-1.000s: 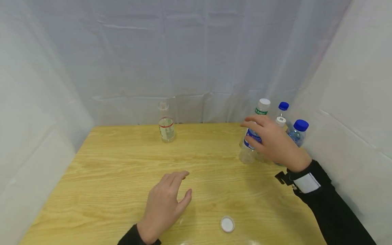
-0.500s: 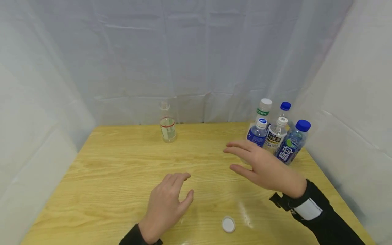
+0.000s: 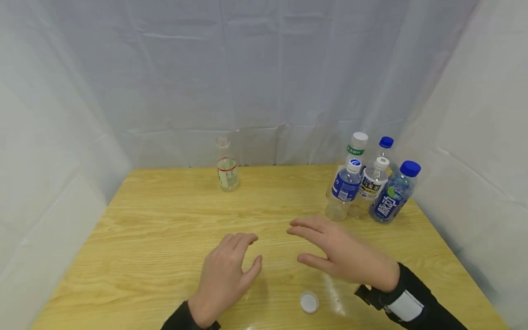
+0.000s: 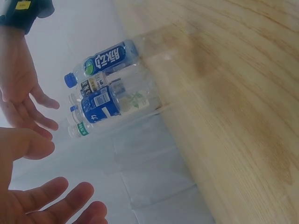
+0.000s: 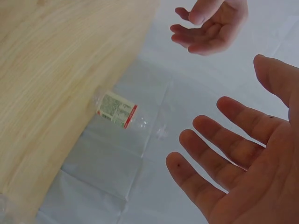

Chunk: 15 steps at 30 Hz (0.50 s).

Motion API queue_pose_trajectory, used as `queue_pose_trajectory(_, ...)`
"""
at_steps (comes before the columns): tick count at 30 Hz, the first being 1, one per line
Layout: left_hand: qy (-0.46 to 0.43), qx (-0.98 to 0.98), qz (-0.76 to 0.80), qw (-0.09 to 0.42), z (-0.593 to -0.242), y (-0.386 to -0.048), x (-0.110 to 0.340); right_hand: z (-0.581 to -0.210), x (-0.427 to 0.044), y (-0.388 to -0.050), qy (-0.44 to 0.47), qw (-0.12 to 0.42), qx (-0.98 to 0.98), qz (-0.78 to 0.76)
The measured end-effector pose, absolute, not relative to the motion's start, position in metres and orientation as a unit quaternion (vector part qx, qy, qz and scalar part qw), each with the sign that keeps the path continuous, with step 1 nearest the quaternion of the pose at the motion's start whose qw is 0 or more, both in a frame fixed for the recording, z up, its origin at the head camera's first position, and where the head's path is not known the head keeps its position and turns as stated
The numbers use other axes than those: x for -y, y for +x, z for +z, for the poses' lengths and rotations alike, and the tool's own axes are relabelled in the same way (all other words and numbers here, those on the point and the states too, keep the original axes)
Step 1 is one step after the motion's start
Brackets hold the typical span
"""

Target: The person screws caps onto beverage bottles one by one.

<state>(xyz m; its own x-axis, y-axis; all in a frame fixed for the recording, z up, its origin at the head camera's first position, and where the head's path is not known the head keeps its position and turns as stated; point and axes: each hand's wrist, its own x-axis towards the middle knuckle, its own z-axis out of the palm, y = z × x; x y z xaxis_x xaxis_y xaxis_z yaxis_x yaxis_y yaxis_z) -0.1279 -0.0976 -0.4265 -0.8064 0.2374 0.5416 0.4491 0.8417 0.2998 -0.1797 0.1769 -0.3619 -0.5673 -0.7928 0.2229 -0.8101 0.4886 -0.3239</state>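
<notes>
My left hand [image 3: 227, 272] hovers over the near middle of the table with its fingers loosely bent and nothing in them. To its right, my right hand [image 3: 342, 254] is held above the table, fingers spread and holding nothing. Between and below the two hands a white bottle cap [image 3: 309, 302] lies on the table. Just beyond the right hand stand a bottle with a blue label and white cap [image 3: 344, 190], a clear bottle with a black-and-white label [image 3: 371, 183] and a blue-capped bottle [image 3: 392, 197].
Behind that group are a white-capped bottle with a green band [image 3: 355, 149] and another blue-capped bottle [image 3: 385, 149]. An uncapped clear bottle [image 3: 228, 172] stands alone near the back edge of the wooden table [image 3: 136, 233]. White sheeting [image 3: 247, 82] closes the back and both sides.
My right hand has moved back from in front of the bottles, down and leftward, toward the left hand. The bottles now show fully. The left hand has barely moved.
</notes>
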Motion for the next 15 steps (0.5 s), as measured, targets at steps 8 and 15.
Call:
queue_pose_trajectory(8,-0.183,0.929,-0.213,0.243,-0.425,-0.13,0.099,-0.373,-0.175,-0.174,0.449,-0.015,0.868,0.211)
queue_pose_trajectory(15,-0.143,0.941,-0.209,0.223,-0.422,-0.148,0.108,-0.383,-0.178,-0.171,0.434,-0.015,0.872,0.224)
